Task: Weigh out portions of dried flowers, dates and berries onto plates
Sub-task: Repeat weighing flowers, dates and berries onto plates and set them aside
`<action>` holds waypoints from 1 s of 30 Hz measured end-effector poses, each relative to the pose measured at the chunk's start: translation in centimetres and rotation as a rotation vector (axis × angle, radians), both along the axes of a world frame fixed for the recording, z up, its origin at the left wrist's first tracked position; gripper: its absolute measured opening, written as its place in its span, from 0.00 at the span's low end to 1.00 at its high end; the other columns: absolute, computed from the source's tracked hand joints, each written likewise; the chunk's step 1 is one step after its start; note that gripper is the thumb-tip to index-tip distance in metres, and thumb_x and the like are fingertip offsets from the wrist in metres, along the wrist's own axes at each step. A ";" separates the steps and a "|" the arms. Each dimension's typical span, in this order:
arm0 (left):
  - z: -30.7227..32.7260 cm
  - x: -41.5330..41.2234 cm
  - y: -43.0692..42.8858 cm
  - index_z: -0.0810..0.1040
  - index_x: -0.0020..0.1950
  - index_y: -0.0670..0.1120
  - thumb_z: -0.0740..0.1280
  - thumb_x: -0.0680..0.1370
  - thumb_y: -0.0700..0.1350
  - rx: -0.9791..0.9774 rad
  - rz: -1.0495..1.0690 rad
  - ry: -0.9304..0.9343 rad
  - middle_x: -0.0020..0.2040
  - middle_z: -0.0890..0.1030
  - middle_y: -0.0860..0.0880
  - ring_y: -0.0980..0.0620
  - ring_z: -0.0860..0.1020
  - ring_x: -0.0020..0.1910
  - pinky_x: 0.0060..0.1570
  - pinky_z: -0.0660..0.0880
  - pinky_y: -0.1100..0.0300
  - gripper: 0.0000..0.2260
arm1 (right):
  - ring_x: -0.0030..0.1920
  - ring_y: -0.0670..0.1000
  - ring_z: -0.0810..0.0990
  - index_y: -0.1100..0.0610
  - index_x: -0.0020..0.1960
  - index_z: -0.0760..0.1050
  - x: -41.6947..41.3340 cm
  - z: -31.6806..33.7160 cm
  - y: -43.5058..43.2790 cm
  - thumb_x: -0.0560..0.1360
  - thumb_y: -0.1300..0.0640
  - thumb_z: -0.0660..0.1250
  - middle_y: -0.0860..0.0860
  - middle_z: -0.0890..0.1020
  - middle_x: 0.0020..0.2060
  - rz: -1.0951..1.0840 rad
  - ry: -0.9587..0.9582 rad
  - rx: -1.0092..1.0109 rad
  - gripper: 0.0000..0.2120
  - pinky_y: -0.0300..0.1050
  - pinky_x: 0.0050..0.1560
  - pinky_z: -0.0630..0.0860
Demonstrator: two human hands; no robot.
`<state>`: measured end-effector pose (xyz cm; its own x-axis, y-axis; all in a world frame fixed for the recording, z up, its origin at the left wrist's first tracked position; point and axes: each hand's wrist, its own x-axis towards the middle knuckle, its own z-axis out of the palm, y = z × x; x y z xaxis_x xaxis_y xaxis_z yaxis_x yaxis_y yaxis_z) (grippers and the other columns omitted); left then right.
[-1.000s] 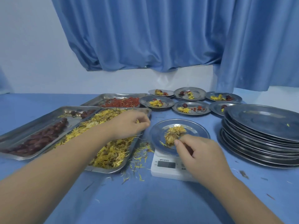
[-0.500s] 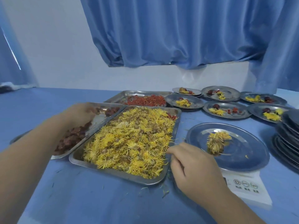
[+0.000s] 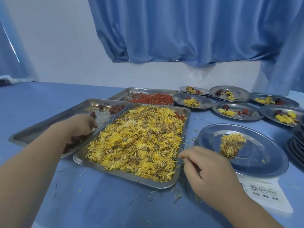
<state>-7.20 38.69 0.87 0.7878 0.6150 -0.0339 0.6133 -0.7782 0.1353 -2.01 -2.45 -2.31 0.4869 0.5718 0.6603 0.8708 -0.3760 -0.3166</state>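
A steel plate (image 3: 263, 155) sits on the white scale (image 3: 266, 195) and carries one clump of dried yellow flowers (image 3: 230, 143). My right hand (image 3: 212, 173) rests on the table between that plate and the near right corner of the flower tray (image 3: 128, 176), fingers loosely curled, with nothing visible in them. My left hand (image 3: 80, 124) reaches down into the date tray (image 3: 49, 122), its fingertips buried among dark red dates (image 3: 72, 142); whether it holds one is hidden. Behind stands the berry tray (image 3: 141, 92) with red berries (image 3: 153, 99).
Several filled plates (image 3: 236, 111) with flowers, dates and berries stand at the back right. A stack of bare plates (image 3: 297, 142) is cut off at the right edge. Loose petals litter the blue table (image 3: 98, 203) around the trays. A blue curtain hangs behind.
My left hand moved from the flower tray over to the date tray. My right hand left the clump on the plate and came back to the table by the flower tray's corner. The view swung left.
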 end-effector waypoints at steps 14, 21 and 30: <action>-0.8 -0.9 0.5 0.83 0.52 0.45 0.63 0.79 0.43 0.043 0.129 0.010 0.46 0.82 0.47 0.51 0.79 0.42 0.43 0.73 0.61 0.09 | 0.29 0.43 0.74 0.51 0.42 0.80 0.3 0.0 -0.8 0.72 0.60 0.61 0.41 0.78 0.30 -0.002 0.047 0.072 0.10 0.45 0.27 0.74; -0.8 -1.8 -0.2 0.80 0.47 0.52 0.68 0.76 0.46 0.049 0.086 -0.194 0.44 0.81 0.51 0.53 0.77 0.42 0.41 0.71 0.58 0.03 | 0.29 0.43 0.75 0.51 0.43 0.81 0.5 0.0 -0.8 0.72 0.59 0.60 0.42 0.78 0.30 -0.002 0.075 0.094 0.11 0.47 0.28 0.75; 3.9 -0.2 -9.7 0.80 0.51 0.58 0.68 0.76 0.48 -0.262 -0.204 -0.604 0.48 0.82 0.57 0.61 0.75 0.34 0.42 0.76 0.57 0.06 | 0.22 0.44 0.68 0.43 0.40 0.80 1.5 1.2 -2.5 0.75 0.64 0.63 0.53 0.77 0.26 0.015 0.430 0.475 0.16 0.32 0.22 0.62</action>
